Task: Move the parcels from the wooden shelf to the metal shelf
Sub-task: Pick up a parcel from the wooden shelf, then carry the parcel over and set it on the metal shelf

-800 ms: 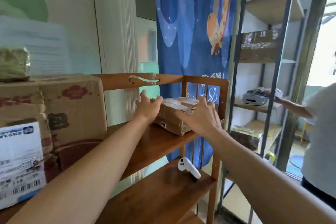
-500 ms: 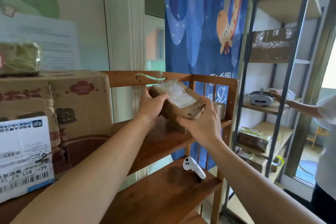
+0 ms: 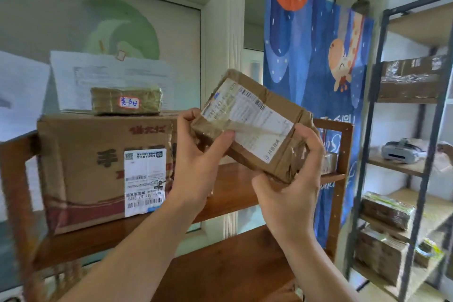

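Brown cardboard wrapped in clear tape fills my grip: my left hand clamps the near left end of the small parcel, thumb pressed across the edge of its white shipping label; my right hand cups the lower right corner, fingers curled up over the taped end; both hands are closed on it, and it hangs tilted in the air, label face toward me, clear of every board.

Behind and below it runs the top board of the wooden shelf, bare where my hands are; on the left part of that board sits a large cardboard box with dark printed characters and a white label of its own, and on top of that box lies a flat taped packet with a small handwritten sticker; white paper sheets lean up behind the packet.

Past the wooden shelf's right post hangs a blue cartoon banner; further right stands the metal shelf, well apart from the parcel I hold; it carries a taped box on an upper board, a grey device on the middle one, and several wrapped parcels on the boards below.
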`<control>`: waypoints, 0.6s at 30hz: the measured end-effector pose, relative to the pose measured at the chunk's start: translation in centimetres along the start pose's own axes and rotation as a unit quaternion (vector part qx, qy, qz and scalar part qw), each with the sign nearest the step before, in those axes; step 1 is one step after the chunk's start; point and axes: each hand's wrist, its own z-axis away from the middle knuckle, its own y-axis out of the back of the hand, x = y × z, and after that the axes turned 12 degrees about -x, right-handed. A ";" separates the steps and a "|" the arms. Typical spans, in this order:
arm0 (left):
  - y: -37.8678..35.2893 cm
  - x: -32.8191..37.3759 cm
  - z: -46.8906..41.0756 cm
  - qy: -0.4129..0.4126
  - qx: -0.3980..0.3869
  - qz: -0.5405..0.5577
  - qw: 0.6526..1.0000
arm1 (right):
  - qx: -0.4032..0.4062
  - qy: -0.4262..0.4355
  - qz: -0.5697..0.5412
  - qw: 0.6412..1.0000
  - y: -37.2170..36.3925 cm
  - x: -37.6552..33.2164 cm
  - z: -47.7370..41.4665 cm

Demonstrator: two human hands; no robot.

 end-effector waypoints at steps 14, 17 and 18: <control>23.6 19.9 25.8 -0.051 0.198 -0.104 0.973 | -0.159 -0.163 -0.419 0.879 -18.9 -26.3 20.0; 28.0 24.9 31.1 -0.059 0.236 -0.137 0.960 | -0.182 -0.224 -0.445 0.848 -22.9 -31.9 24.2; 29.2 26.6 32.6 -0.061 0.264 -0.135 0.953 | -0.179 -0.244 -0.468 0.830 -24.2 -33.6 25.4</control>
